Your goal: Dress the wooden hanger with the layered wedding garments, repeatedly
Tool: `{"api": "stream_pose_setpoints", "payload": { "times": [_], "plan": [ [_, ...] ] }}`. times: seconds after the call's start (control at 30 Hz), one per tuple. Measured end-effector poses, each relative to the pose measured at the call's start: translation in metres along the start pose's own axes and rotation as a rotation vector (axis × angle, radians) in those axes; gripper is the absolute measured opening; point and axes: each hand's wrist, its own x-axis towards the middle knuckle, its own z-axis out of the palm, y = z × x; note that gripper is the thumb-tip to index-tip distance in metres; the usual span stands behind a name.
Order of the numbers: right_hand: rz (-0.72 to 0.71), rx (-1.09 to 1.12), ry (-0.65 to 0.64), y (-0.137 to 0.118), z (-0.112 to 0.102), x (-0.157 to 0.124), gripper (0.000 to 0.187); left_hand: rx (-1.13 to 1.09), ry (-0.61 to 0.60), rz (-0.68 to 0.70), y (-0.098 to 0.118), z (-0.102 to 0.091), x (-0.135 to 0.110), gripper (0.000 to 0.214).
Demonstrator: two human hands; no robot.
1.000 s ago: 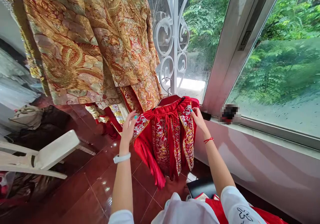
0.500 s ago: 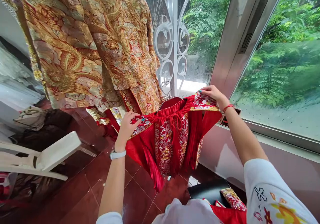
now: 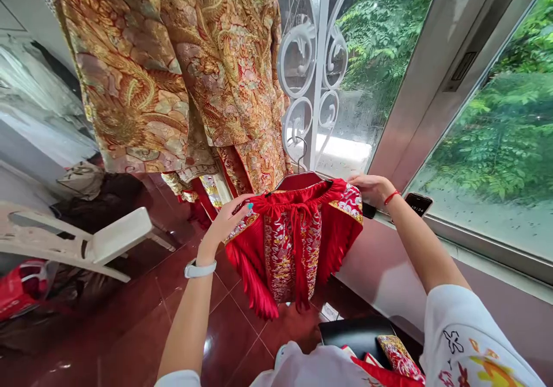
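Observation:
A red pleated skirt (image 3: 280,249) with embroidered panels and a tied drawstring hangs from a wire hanger (image 3: 298,156). My left hand (image 3: 227,220) pinches the left end of its gathered waist, thumb in front; one teal fingernail shows. At the other end, my right hand (image 3: 374,188) is closed at the upper edge of the skirt's embroidered side panel, its fingertips partly hidden behind the cloth. Behind the skirt hang gold-embroidered garments (image 3: 233,82).
A phone (image 3: 418,204) rests on the windowsill at right. White scrollwork (image 3: 298,59) stands before the window. At left is a white chair (image 3: 121,234) on the red tiled floor (image 3: 233,329). A black seat (image 3: 354,335) with folded red cloth is below.
My right hand has moved down and back behind the skirt's side panel, which now hangs lower instead of stretched outward. My left hand still grips the waist. The view has turned left.

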Motion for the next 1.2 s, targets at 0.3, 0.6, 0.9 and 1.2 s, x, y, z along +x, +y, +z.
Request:
{"api": "stream_pose_setpoints", "payload": {
  "times": [0.3, 0.6, 0.9, 1.2],
  "plan": [
    [-0.517, -0.303, 0.835, 0.009, 0.071, -0.033, 0.027, 0.012, 0.264, -0.006, -0.011, 0.031, -0.002, 0.047],
    [-0.499, -0.315, 0.745, -0.010, 0.017, -0.025, 0.016, 0.345, 0.521, 0.016, -0.015, 0.051, -0.006, 0.039],
    [-0.544, -0.336, 0.643, 0.023, 0.048, -0.008, 0.044, 0.525, 0.684, -0.050, -0.004, 0.083, -0.016, 0.040],
    [-0.497, -0.534, 0.938, 0.032, 0.077, -0.023, 0.055, 0.460, 0.787, -0.135, 0.006, 0.109, -0.024, 0.043]
  ]
}}
